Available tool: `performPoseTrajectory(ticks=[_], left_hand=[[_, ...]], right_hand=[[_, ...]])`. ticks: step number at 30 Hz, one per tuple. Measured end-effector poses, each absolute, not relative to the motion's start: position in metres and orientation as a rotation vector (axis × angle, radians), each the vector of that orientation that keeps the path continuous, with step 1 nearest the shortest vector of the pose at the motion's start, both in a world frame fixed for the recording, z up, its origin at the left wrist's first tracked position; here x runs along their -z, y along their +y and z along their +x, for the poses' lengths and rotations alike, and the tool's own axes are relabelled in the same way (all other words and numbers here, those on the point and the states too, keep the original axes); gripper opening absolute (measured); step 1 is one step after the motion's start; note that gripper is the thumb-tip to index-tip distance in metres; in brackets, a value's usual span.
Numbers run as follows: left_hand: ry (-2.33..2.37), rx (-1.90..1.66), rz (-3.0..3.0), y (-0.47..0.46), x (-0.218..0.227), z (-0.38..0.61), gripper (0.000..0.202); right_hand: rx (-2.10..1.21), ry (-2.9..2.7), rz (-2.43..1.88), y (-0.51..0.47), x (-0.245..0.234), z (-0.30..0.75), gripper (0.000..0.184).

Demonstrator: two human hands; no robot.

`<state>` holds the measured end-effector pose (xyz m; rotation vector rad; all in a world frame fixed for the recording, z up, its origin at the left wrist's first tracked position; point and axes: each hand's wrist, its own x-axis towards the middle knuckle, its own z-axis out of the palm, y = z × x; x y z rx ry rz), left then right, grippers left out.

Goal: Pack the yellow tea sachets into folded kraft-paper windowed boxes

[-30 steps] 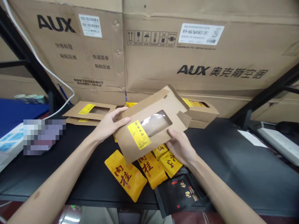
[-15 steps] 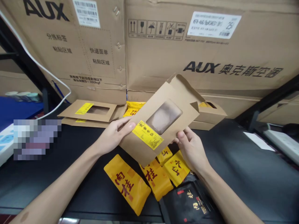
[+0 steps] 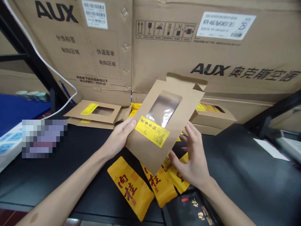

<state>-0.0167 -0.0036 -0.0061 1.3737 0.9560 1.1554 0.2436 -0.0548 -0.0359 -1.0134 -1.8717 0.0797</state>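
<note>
A flat-sided kraft paper box (image 3: 147,152) is held up at a tilt over the black table. It has a clear window, a yellow label (image 3: 152,131) and an open flap at its top end. My left hand (image 3: 119,136) grips its left edge, thumb on the front face and fingers hidden behind. By the right edge is my right hand (image 3: 194,157), thumb and fingers spread apart; whether its fingertips touch the box I cannot tell. Below lie several yellow packets (image 3: 131,188) with dark red characters, and a black packet (image 3: 194,208) partly under my right forearm.
Flattened kraft boxes (image 3: 103,114) lie at the back left, and another windowed kraft box (image 3: 211,117) stands at the back right. Large cartons (image 3: 162,59) form the wall behind. A white power strip (image 3: 11,141) and a white cable (image 3: 56,77) are at left.
My right hand has let go of the box's lower right edge and its fingers have spread. The box has turned slightly more upright, and its window now shows glare. The view has shifted left.
</note>
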Motion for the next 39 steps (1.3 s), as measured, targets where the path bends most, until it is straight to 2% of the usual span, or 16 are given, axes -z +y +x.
performPoseTrajectory(ticks=[5,9,15,19,26,29,32,39], left_hand=[[0.97,-1.158,1.438,-0.007,0.004,-0.015,0.052],[0.947,-1.044,1.518,-0.01,0.003,-0.012,0.05],[0.883,-0.969,1.543,-0.013,0.006,-0.018,0.062],[0.754,-0.908,1.712,-0.014,0.007,-0.026,0.076],[0.781,-1.066,1.763,-0.013,0.014,-0.02,0.056],[0.778,-1.15,1.792,-0.011,0.018,-0.02,0.057],[0.752,-1.199,1.809,-0.01,0.019,-0.021,0.059],[0.776,-1.296,1.818,-0.007,0.015,-0.022,0.05]], right_hand=[[0.105,-1.973,-1.046,-0.057,0.025,0.248,0.107],[0.122,-1.9,-1.077,-0.055,0.027,0.249,0.103],[-0.109,-1.695,-1.045,-0.047,0.041,0.256,0.084],[-0.083,-1.698,-1.014,-0.043,0.039,0.262,0.084],[0.24,-1.847,-1.01,-0.046,0.029,0.26,0.075],[0.327,-1.871,-0.977,-0.049,0.027,0.256,0.075],[0.346,-1.914,-0.931,-0.05,0.025,0.255,0.079],[0.227,-2.095,-0.745,-0.048,0.021,0.261,0.089]])
